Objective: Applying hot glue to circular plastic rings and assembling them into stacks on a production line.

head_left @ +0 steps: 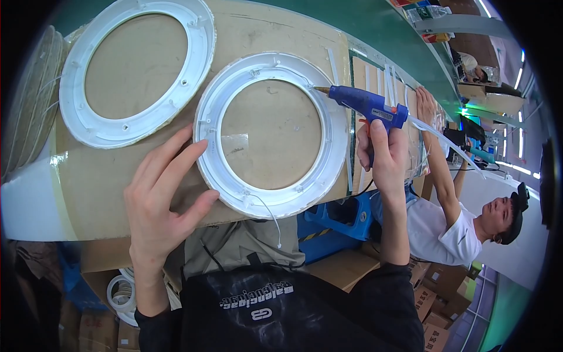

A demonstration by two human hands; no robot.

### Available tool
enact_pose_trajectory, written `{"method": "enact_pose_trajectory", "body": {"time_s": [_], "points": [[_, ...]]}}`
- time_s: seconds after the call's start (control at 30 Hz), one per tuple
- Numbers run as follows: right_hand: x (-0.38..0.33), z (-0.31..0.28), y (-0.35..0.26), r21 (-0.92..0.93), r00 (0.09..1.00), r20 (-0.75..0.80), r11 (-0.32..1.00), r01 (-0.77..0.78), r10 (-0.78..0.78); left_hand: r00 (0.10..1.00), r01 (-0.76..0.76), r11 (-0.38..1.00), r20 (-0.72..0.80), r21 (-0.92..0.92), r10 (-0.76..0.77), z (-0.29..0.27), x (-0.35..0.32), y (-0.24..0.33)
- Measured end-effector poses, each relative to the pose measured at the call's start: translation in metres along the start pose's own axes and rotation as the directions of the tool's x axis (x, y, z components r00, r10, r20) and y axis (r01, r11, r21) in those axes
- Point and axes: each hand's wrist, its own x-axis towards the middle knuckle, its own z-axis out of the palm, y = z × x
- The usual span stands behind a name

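The blue glue gun (368,107) lay with its long axis running from 4 to 10 o'clock, nozzle touching the near white ring (271,135) at the ring's 2 o'clock edge. The right hand (384,154) was closed around the gun's handle. The left hand (161,196) was open, fingers spread, pressing the ring's 8 o'clock rim on the cardboard-covered worktop (94,176). A second white ring (136,70) sat at 10 o'clock.

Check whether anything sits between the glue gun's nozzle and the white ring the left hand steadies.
Nothing visible does. The blue glue gun in the right hand has its nozzle tip right at the inner upper-right edge of the white ring. The left hand rests on the ring's opposite side.
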Motion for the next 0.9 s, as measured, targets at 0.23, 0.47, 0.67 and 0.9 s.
{"method": "enact_pose_trajectory", "body": {"time_s": [0.23, 0.47, 0.67, 0.9], "points": [[0.001, 0.0007, 0.0013, -0.001, 1.0, -0.007, 1.0, -0.011, 0.011, 1.0, 0.006, 1.0, -0.006, -0.005, -0.006, 0.0014, -0.0005, -0.0008], [0.0019, 0.0003, 0.0032, -0.012, 1.0, -0.004, 1.0, -0.013, 0.013, 1.0, 0.0, 1.0, -0.001, 0.0, 0.0, 0.001, -0.0002, -0.0012], [0.0021, 0.0023, 0.0022, 0.012, 1.0, -0.028, 1.0, 0.0, 0.001, 1.0, 0.001, 1.0, 0.001, 0.001, -0.001, 0.0006, -0.0002, -0.0019], [0.0, 0.0038, 0.0005, 0.013, 1.0, -0.027, 1.0, -0.004, 0.005, 1.0, 0.0, 1.0, 0.002, -0.001, 0.0, 0.0007, -0.0024, -0.0019]]}}
